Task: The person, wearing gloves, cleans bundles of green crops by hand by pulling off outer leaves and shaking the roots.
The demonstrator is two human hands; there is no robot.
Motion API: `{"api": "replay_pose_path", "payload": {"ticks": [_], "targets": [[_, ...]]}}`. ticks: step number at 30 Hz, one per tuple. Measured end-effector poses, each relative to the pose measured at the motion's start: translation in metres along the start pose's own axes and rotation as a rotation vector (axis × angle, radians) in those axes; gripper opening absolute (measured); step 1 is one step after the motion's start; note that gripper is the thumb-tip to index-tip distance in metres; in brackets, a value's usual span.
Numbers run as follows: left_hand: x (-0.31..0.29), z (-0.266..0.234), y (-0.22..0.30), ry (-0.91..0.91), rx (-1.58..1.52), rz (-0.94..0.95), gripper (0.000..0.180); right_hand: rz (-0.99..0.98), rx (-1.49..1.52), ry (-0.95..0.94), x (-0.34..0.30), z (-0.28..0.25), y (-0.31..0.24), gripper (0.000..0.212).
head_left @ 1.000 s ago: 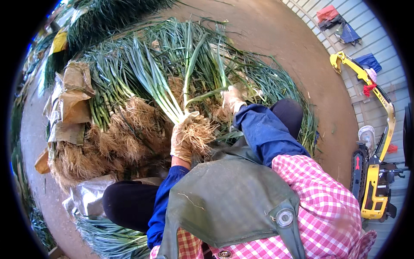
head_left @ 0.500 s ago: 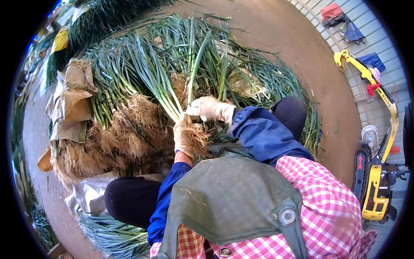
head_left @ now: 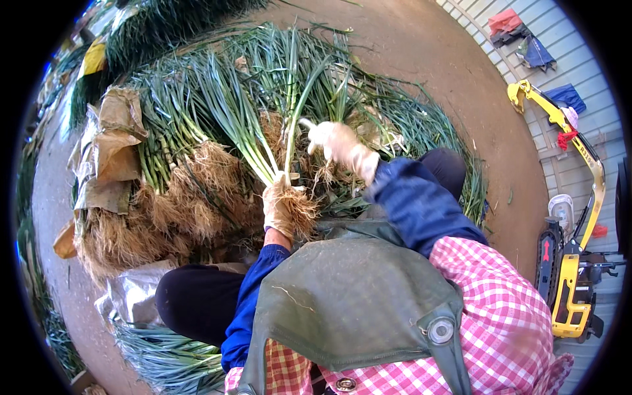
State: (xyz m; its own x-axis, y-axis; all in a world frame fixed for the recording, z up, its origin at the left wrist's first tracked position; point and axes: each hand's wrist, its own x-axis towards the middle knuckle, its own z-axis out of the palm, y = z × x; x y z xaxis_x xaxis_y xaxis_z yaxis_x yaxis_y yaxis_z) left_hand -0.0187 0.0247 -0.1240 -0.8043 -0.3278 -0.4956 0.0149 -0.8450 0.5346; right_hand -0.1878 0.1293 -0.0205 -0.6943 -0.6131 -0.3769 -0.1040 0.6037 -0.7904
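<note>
Gloved, my left hand (head_left: 278, 207) is closed round the base of a small bunch of green onions (head_left: 253, 141). Their pale stalks fan upward from the grip, and the brown roots (head_left: 299, 207) hang out on the right side of the fist. My right hand (head_left: 337, 143), also gloved, is raised just right of those stalks, apart from them. Motion blurs its fingers, and whether anything is between them cannot be made out. A large heap of green onions (head_left: 174, 108) lies beyond and left of my hands, with tangled roots (head_left: 204, 181) toward me.
Brown sacking (head_left: 115, 148) stands at the heap's left end. More green onions (head_left: 174, 359) lie by my left knee, beside a silvery sheet (head_left: 135, 293). To the right, a yellow toy-like excavator (head_left: 573, 289) stands against a pale slatted surface (head_left: 559, 39).
My right hand has come away from the held stalks, moving right and slightly up. My left hand keeps hold of the bunch in nearly the same place.
</note>
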Motion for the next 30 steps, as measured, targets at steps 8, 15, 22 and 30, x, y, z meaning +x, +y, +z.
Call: {"api": "replay_pose_path", "payload": {"ticks": [8,15,22,30], "targets": [[0.004,0.006,-0.007,-0.049,0.087,0.027,0.023,0.222,0.49,-0.134,0.062,0.038,0.045,0.031],[-0.01,0.018,-0.002,-0.259,-0.215,-0.154,0.027,-0.02,0.649,-0.208,0.047,0.019,0.049,0.037],[0.003,0.004,-0.013,-0.108,0.195,-0.077,0.022,0.052,-0.661,0.126,0.047,0.034,0.064,0.036],[0.019,-0.006,-0.02,-0.032,0.063,0.024,0.025,-0.787,-0.76,0.22,-0.001,0.077,0.022,0.042]]}}
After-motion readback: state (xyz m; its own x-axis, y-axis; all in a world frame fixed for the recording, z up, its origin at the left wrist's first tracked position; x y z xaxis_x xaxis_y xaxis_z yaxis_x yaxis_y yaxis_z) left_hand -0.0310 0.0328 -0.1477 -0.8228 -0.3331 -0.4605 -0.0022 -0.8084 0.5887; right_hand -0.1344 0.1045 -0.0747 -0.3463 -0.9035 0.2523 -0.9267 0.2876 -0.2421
